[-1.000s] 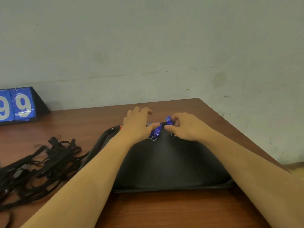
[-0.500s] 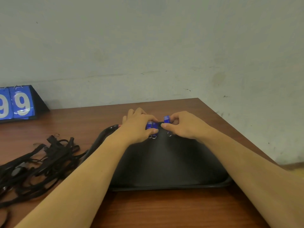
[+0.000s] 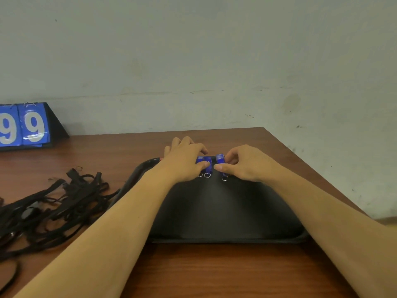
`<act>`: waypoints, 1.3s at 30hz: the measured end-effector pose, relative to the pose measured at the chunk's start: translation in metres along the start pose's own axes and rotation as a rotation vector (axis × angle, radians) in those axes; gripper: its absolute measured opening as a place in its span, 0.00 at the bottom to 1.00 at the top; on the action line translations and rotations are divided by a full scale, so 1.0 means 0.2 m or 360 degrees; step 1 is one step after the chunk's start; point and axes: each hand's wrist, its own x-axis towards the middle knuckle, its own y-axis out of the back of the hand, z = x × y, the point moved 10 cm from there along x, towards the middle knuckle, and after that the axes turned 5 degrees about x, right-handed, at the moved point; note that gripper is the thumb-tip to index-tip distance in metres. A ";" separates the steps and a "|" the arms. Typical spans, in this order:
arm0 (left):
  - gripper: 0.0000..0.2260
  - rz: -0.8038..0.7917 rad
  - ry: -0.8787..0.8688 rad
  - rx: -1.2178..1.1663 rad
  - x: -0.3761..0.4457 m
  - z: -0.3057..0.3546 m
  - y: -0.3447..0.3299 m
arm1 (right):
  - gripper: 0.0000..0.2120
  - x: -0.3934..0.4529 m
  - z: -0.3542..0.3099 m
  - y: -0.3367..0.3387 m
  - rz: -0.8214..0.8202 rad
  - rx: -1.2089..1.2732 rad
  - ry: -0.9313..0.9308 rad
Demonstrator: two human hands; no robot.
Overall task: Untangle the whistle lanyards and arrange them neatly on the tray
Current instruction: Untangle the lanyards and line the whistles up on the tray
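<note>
Lining up small translucent blue plastic whistles with silver split rings along the far edge of the flat black rectangular tray (image 3: pixel 225 214); left hand (image 3: pixel 184 162) has fingers curled over and pinching a pair of them, the left blue whistles (image 3: pixel 205 163), right hand (image 3: pixel 247 164) pinches a third, the right blue whistle (image 3: pixel 220 161), between thumb and fingertips, just beside the pair. Rings point toward the tray's near edge. No straps look attached to these whistles, though the hands hide part of them. Tangled heap of black fabric lanyards (image 3: pixel 47 203) lies off the tray, on the table near its left edge, so most of the task looks undone. To do this step well: keep the whistles parallel, evenly spaced, rings all facing the same way, set down flat, leave tray room for straps. Brown wood-grain table (image 3: pixel 204 269) carries everything; blue flip scoreboard showing 9 9 on a black stand (image 3: pixel 25 125) sits at the far left corner; plain scuffed pale wall (image 3: pixel 193 61) behind
</note>
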 end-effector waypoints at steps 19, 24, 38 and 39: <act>0.15 0.0123 0.0010 -0.0061 0.01 -0.03 0.03 | 0.12 0.01 -0.04 0.06 0.0182 0.0094 0.0107; 0.11 0.0135 0.0060 -0.0562 -0.07 -0.15 0.21 | 0.10 -0.15 -0.25 0.14 0.0316 -0.0366 0.0479; 0.02 0.0027 0.0941 -0.0073 -1.00 -1.23 0.54 | 0.12 -0.48 -0.63 -0.13 -0.0044 -0.0424 0.1324; 0.02 -0.0036 0.0977 -0.0016 -1.05 -1.27 0.52 | 0.11 -0.48 -0.63 -0.13 -0.0052 -0.0411 0.1317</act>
